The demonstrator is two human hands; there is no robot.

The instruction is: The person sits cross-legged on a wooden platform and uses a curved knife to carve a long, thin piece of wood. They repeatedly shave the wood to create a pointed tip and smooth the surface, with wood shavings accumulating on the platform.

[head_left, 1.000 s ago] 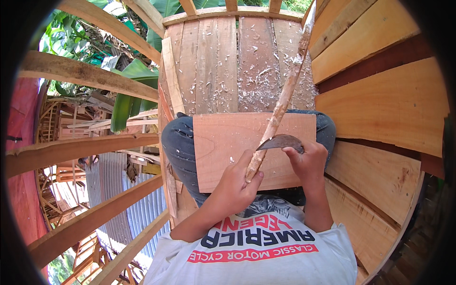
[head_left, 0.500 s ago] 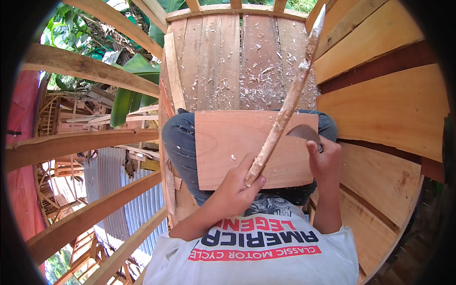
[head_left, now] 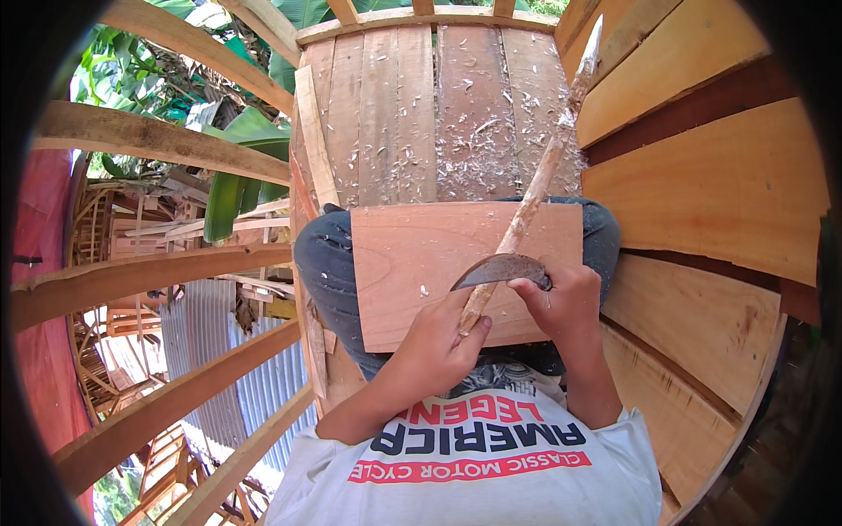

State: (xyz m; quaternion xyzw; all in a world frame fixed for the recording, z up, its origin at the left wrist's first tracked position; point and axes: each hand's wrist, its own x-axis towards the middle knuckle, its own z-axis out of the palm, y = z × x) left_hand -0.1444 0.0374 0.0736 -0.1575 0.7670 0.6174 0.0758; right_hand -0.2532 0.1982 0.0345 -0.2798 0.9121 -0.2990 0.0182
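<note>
The left hand (head_left: 430, 351) grips the stick (head_left: 531, 206) near its lower end, fingers hiding part of it. The right hand (head_left: 568, 305) holds a curved knife (head_left: 498, 270), handle concealed; its blade crosses over the stick, contact unclear. The stick slants above the board (head_left: 399, 263), from its near edge past the far right corner, pale pointed tip outermost.
</note>
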